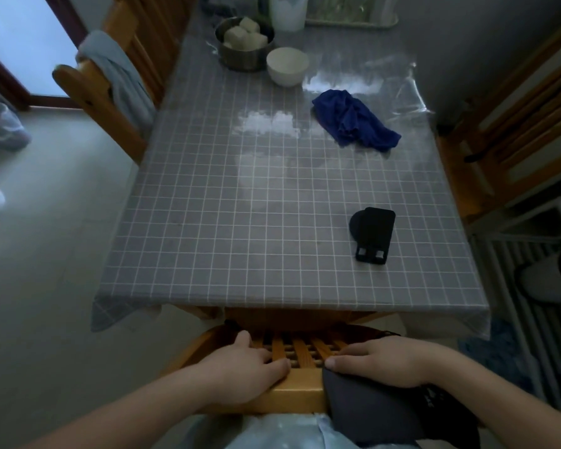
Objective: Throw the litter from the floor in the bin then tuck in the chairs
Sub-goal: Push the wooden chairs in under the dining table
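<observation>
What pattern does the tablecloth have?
The tablecloth is grey with a grid of thin white lines, under a clear shiny cover; the head view shows it.

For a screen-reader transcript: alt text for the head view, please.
Both hands, left hand and right hand, grip the top rail of a wooden chair at a grey checked table holding a blue cloth, bowl and pot.
</observation>
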Demonstrator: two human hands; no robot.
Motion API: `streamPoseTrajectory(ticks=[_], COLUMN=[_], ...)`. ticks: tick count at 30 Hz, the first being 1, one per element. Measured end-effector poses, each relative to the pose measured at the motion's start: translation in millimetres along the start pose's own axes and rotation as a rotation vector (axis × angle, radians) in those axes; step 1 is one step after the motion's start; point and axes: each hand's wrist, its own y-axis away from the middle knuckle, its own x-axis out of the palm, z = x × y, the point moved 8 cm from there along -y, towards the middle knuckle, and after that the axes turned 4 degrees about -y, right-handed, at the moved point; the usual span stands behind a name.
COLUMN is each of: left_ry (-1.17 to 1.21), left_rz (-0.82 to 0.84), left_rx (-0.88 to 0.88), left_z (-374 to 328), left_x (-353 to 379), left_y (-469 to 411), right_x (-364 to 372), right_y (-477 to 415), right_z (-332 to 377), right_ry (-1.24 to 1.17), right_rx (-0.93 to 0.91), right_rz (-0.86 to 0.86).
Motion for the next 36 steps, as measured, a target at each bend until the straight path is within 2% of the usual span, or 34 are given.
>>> streamPoseTrajectory(ticks=[10, 13, 18, 21, 26, 28, 32, 36], left_ry=[0.065, 0.166, 0.146, -0.016, -0.097, -0.116, -0.196, -0.328], left_rz=[-0.057, -0.106, -0.136, -0.279, -0.805, -0.965, -1.209, -1.366], left_rx=[-0.074, -0.126, -0.157, -0.179, -0.170, -0.137, -0.075, -0.052], left_z=[12, 21, 24, 20, 3, -16, -71, -142], left_x=[-6, -9, -15, -32, -108, -146, -207, -235], left_y=[-7, -11, -12, -5, 24, 37, 62, 80], right_x=[-7, -8, -16, -35, -83, -108, -158, -186], right_y=[-5, -4, 0, 5, 39, 56, 94, 143], right_z=[1, 2, 2, 9, 22, 18, 0, -41], right_ry=[-0.045, -0.037, 0.117, 0.212, 0.052, 0.027, 0.020, 0.023], right_rx=[-0.022, -0.040, -0.042, -0.111, -0.326, -0.374, -0.395, -0.369], right_rz=[0.023, 0.017, -0.075, -0.293, -0.749, -0.923, -1.251, -1.474])
